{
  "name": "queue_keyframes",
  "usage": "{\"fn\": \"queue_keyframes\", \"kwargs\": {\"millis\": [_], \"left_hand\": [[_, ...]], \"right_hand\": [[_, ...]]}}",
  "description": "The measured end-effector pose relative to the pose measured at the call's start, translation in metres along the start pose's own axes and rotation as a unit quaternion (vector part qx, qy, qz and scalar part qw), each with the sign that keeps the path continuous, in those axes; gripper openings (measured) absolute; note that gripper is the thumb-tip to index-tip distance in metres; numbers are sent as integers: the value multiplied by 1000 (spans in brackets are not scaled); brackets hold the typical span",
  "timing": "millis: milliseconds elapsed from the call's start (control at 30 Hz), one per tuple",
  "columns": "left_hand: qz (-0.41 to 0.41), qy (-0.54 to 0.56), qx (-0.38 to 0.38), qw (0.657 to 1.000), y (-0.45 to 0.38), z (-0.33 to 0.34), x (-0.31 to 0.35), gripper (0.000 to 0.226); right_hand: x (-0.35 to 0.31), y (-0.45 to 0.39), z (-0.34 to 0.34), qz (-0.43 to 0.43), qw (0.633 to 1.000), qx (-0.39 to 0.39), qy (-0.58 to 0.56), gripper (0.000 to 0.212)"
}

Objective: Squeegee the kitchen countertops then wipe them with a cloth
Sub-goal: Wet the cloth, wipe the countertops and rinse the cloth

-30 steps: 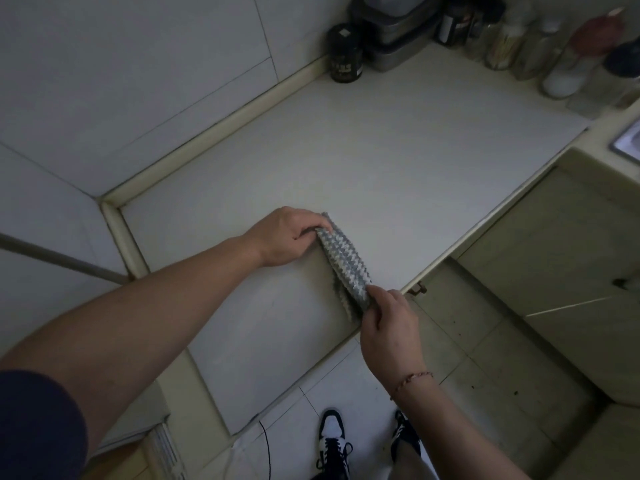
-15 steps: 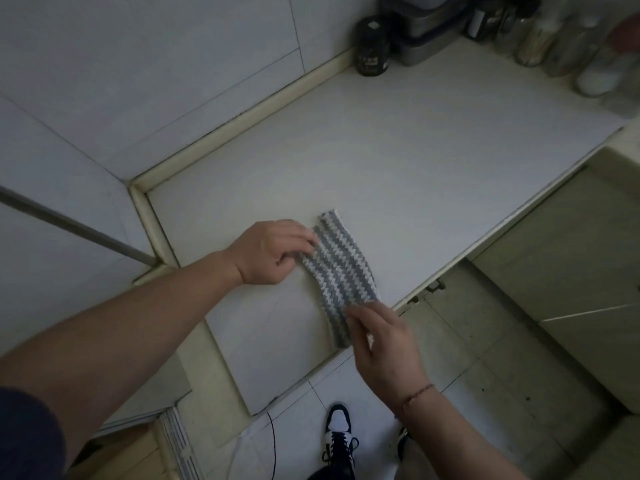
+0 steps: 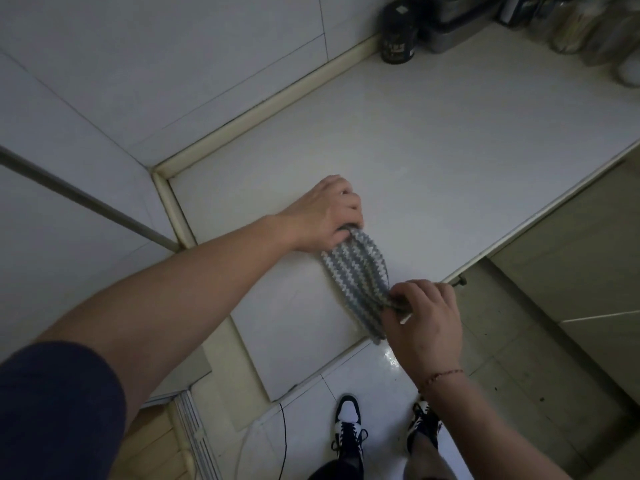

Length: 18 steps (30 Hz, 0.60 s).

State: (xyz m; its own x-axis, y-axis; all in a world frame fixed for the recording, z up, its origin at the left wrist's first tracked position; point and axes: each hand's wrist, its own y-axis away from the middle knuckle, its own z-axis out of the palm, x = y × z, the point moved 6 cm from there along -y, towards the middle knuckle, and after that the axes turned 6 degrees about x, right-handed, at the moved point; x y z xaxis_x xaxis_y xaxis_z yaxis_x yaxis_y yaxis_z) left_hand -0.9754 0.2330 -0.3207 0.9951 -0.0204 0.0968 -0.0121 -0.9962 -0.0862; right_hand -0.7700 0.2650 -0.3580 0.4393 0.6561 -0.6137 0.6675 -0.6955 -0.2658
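A grey-and-white striped cloth (image 3: 356, 275) lies folded on the white countertop (image 3: 433, 161) near its front edge. My left hand (image 3: 325, 213) grips the cloth's far end with curled fingers. My right hand (image 3: 426, 317) pinches the near end, which hangs a little past the counter's edge. The cloth stretches between the two hands. No squeegee is in view.
A dark jar (image 3: 398, 32), a metal container (image 3: 453, 26) and several bottles (image 3: 571, 26) stand along the back wall at the far right. Tiled walls close the counter's left corner. Cabinet fronts (image 3: 571, 258) run at the right. My shoes (image 3: 348, 431) stand on the floor below.
Both hands have gathered the cloth's ends: the left hand now grips the far end, the right pinches the near end. The view has shifted left and nearer the corner.
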Motion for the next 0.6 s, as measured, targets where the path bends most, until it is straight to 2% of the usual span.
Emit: {"fn": "queue_keyframes", "kwargs": {"millis": [133,233,367,600], "left_hand": [[-11,46,139,989,27,-30,3,13],[-19,40,207,977,69,-45,8,11],[-27,36,193,980,130,-26,18,10],[-60,57,114,990,185,10,31,19]], "right_hand": [[-15,-2,-11,-126,987,65,-71,12],[-30,13,-3,-232,968,58,-77,11],[-33,37,20,-308,947,3,-93,3],[-32,62,28,-375,919,-87,-89,24]]}}
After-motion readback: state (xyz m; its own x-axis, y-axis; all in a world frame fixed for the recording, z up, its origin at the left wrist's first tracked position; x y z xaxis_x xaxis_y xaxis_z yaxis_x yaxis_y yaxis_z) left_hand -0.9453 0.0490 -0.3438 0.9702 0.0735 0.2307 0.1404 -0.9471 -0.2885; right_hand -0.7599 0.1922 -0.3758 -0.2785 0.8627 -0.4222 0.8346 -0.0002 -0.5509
